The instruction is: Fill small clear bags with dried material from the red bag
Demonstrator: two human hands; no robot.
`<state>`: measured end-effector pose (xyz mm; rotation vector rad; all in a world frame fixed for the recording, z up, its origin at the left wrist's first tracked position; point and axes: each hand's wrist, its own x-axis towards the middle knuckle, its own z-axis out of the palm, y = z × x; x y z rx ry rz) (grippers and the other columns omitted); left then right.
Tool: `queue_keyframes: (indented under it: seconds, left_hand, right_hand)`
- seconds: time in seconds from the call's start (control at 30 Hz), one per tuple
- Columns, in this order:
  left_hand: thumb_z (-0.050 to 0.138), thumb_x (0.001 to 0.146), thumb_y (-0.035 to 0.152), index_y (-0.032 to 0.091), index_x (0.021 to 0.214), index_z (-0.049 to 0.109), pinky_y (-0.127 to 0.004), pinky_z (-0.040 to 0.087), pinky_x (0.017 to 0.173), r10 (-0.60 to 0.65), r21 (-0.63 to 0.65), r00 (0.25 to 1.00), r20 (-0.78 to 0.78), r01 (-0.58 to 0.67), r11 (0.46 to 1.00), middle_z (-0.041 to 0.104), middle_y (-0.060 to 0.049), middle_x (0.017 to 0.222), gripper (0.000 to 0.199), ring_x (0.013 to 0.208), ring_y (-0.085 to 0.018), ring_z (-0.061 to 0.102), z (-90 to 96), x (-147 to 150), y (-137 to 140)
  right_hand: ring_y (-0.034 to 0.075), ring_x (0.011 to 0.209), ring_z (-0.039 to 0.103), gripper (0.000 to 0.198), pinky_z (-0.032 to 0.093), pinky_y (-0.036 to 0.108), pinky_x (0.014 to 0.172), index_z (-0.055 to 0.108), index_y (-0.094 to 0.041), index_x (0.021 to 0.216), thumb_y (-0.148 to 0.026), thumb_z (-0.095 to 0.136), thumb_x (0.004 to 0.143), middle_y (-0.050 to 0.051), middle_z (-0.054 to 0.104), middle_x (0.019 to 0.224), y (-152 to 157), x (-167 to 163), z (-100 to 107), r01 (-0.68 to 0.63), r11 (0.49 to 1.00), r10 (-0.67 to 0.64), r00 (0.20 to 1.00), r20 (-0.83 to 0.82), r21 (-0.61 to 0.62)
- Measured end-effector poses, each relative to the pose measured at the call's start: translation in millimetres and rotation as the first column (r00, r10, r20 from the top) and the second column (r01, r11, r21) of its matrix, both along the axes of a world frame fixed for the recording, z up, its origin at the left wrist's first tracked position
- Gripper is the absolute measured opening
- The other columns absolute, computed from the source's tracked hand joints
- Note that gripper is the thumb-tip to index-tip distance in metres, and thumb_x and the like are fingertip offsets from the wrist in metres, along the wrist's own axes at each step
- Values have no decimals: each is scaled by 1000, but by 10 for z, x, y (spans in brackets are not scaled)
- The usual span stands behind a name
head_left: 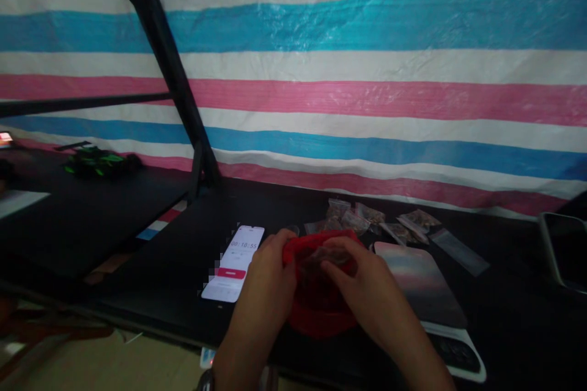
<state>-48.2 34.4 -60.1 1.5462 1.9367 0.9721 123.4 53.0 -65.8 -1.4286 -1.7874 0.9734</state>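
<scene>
A soft red bag [321,324] stands on the black table with its mouth open toward me. My left hand [271,266] is closed on the left side of its rim. Over the opening, my right hand [362,272] has thumb and forefinger brought together on a crumpled clear plastic bag [316,258]. Dim light hides most of what lies inside the red bag. Just behind it are several small zip bags [369,214] with brownish contents. A flat zip bag [460,250] without visible contents lies farther right.
A kitchen scale [422,284] sits right of the red bag, near my right forearm. To the left lies a phone [233,264] showing a timer. A green toy car [98,160] is on the far-left table, past a black metal post [169,67]. Striped sheeting [367,67] hangs behind.
</scene>
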Motion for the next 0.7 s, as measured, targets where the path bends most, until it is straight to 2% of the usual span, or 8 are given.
queue_keyframes:
  seconds: [0.13, 0.23, 0.33, 0.4, 0.57, 0.7]
  left_hand:
    - [50, 89, -1, 19, 111, 74, -33, 48, 83, 15, 9, 999, 28, -16, 1000, 76, -8, 106, 38, 99, -24, 69, -20, -33, -12]
    - [52, 88, -1, 20, 105, 74, -33, 48, 83, 18, -4, 999, 29, -18, 1000, 76, -6, 101, 35, 98, -24, 69, 1, -75, -19]
    - [53, 86, -1, 21, 101, 74, -33, 48, 84, 62, 0, 998, 23, -62, 998, 75, -6, 100, 33, 98, -23, 69, 72, -119, -42]
    - [52, 85, -2, 20, 101, 73, -33, 49, 87, 80, -3, 997, 14, -80, 997, 75, -5, 100, 34, 98, -23, 69, 136, -135, -63]
    - [52, 89, 4, 19, 108, 73, -37, 51, 92, 22, -18, 999, 24, -22, 1000, 74, -7, 104, 32, 100, -24, 68, 167, -107, -85]
    - [64, 92, 20, 22, 122, 71, -46, 51, 101, 49, 123, 991, -125, -34, 992, 69, -10, 119, 31, 114, -30, 62, 102, -55, -132]
  right_hand:
    - [25, 118, 72, 33, 51, 39, 105, 74, -27, 123, -18, 64, 93, 5, 79, 126, 21, -32, -99, -99, 995, 99, 995, 25, -14]
    - [26, 121, 70, 29, 43, 43, 111, 75, -29, 120, -20, 63, 95, 4, 78, 128, 38, 72, -111, -176, 982, 165, 976, 139, 73]
    - [30, 117, 70, 31, 28, 56, 116, 78, -28, 108, -18, 50, 102, 5, 81, 117, 48, 224, -75, -145, 968, 66, 937, 344, 207]
    - [31, 112, 70, 38, 26, 59, 112, 79, -30, 103, -17, 43, 104, 6, 83, 110, 41, 308, -47, -121, 954, -1, 912, 410, 272]
    - [34, 110, 69, 20, 26, 58, 107, 78, -35, 106, -25, 64, 97, 3, 83, 110, 8, 329, -4, -70, 916, -92, 922, 376, 395]
    - [33, 106, 68, 8, 31, 53, 100, 79, -33, 94, -33, 72, 96, 3, 82, 105, 25, 222, 37, -11, 919, -123, 942, 313, 395]
